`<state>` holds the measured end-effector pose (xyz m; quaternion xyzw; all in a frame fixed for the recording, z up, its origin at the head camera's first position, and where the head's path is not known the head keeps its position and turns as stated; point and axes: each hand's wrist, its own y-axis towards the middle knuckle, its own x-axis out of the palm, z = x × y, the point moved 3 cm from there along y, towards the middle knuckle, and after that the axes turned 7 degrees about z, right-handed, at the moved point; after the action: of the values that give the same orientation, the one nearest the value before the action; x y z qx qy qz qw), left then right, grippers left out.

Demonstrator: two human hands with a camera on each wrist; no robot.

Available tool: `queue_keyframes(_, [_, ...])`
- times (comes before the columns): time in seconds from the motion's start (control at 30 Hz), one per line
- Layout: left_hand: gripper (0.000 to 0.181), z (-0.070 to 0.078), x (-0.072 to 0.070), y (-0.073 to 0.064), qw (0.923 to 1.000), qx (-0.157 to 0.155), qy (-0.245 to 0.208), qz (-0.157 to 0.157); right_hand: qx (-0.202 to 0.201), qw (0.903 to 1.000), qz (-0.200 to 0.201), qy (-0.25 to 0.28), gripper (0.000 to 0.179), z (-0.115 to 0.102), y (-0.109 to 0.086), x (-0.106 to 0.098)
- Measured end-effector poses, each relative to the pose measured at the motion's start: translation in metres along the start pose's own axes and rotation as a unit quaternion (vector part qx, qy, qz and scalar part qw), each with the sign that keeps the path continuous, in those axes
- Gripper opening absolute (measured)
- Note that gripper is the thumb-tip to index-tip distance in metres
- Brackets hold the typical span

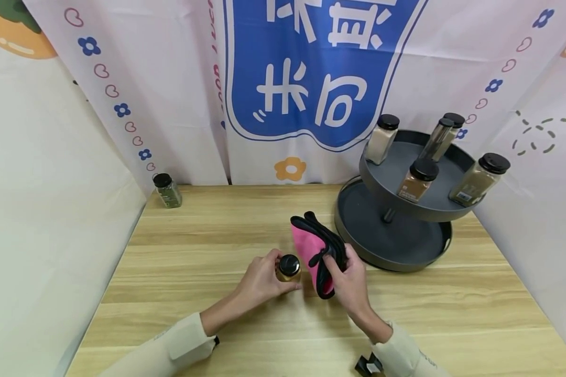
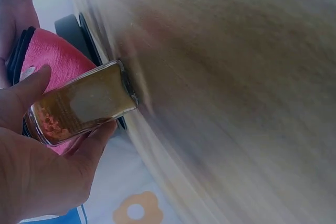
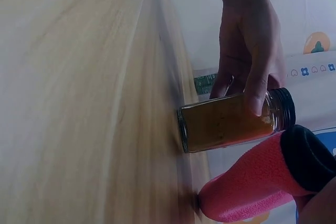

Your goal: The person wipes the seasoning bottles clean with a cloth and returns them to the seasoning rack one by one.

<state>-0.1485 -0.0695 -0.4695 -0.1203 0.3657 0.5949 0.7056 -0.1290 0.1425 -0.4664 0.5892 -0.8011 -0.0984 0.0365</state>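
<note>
My left hand (image 1: 263, 276) grips a glass spice jar (image 2: 86, 103) between thumb and fingers. The jar has a black lid (image 1: 290, 265) and brownish contents, and stands upright with its base at the wooden tabletop. Just right of it, my right hand (image 1: 350, 280) holds a folded pink cloth (image 1: 307, 245) with black edging, the thumb over its folds. In the right wrist view, the cloth (image 3: 247, 182) hangs beside the jar (image 3: 231, 124); whether they touch I cannot tell.
A two-tier dark grey turntable rack (image 1: 391, 246) stands at the back right. Its upper tier (image 1: 405, 152) bears several black-lidded spice jars, among them a brown one (image 1: 417, 180). Another jar (image 1: 168, 191) with green contents sits at the table's back left corner. A printed curtain (image 1: 184, 104) hangs behind.
</note>
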Motion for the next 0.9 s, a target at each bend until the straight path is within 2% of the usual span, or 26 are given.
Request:
queue_keyframes(0.27, [0.045,0.001,-0.002,0.001,0.9996,0.004,-0.028,0.005,-0.01,0.9999,-0.002,0.003,0.009,0.0,-0.002,0.003])
queue_keyframes(0.5, [0.037,0.003,-0.005,0.001,0.999,0.026,-0.037,-0.002,-0.01,0.9999,-0.01,0.008,0.01,-0.002,-0.004,0.005])
queue_keyframes(0.67, [0.033,0.008,-0.011,0.003,0.9988,0.021,-0.043,-0.007,-0.003,0.9997,-0.019,0.016,0.013,-0.007,-0.008,0.007])
queue_keyframes(0.9, [0.039,0.022,-0.025,0.007,0.9987,0.011,-0.049,-0.011,-0.045,0.9975,-0.046,0.03,0.012,-0.019,-0.023,0.012])
